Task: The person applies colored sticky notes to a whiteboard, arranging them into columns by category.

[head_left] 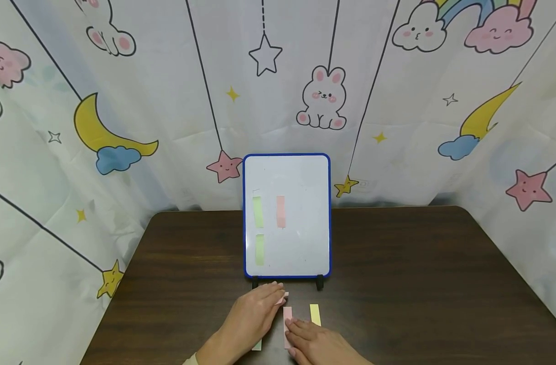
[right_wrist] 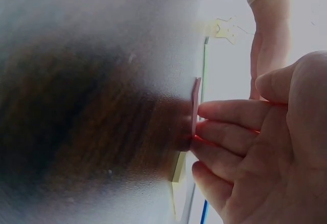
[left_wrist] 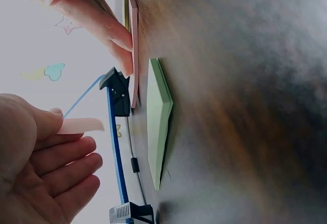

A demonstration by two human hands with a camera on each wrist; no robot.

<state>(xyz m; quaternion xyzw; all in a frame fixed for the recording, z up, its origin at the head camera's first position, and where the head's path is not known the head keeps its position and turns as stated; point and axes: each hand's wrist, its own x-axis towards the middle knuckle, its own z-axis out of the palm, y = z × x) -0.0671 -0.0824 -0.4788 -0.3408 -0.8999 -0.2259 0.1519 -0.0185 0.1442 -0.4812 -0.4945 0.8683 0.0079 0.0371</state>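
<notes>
My left hand (head_left: 250,317) pinches a pink sticky note (left_wrist: 79,126) between thumb and index finger, raised off the table near the foot of the whiteboard (head_left: 305,213). In the left wrist view its other fingers are extended. With fingers straight, my right hand (head_left: 323,344) rests its fingertips on a pink sticky-note pad (head_left: 287,315) lying on the table. A green pad (left_wrist: 158,111) lies below the left hand, mostly hidden by it in the head view. Beyond the right hand is a yellow pad (head_left: 315,313), its near end covered.
The blue-framed whiteboard stands upright on black feet (head_left: 320,282). Two green notes (head_left: 258,212) form a column on its left side, and one pink note (head_left: 281,212) is beside the upper one. A patterned curtain (head_left: 168,101) hangs behind the dark wooden table (head_left: 419,274).
</notes>
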